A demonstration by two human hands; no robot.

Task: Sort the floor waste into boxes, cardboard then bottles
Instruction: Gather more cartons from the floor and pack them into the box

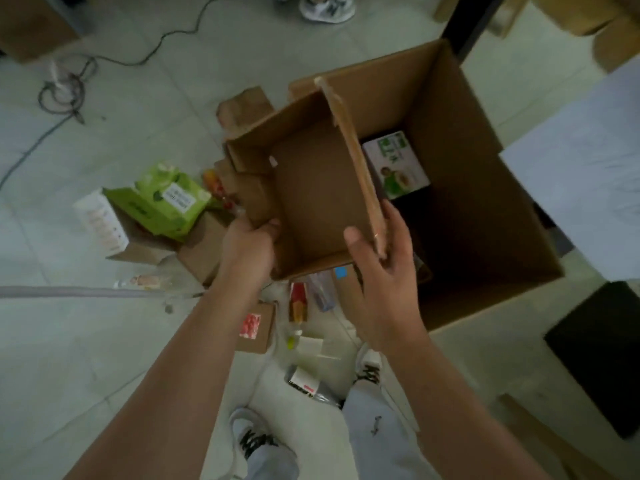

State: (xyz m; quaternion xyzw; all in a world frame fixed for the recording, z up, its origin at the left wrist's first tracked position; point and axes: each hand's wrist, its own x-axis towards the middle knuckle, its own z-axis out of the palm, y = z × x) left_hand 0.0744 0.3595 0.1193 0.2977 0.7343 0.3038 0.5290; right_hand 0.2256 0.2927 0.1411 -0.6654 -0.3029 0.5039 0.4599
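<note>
I hold an open brown cardboard box in the air with both hands, above the left rim of a large brown carton that stands on the floor. My left hand grips the box's near-left edge. My right hand pinches its right flap between thumb and fingers. Inside the large carton lies a white and green packet. Plastic bottles lie on the floor under the held box, and another bottle lies near my feet.
Left of the box on the floor sit a green carton, a white box, brown boxes and clear bottles. A cable runs across the tiles at far left. A white sheet and a black block stand on the right.
</note>
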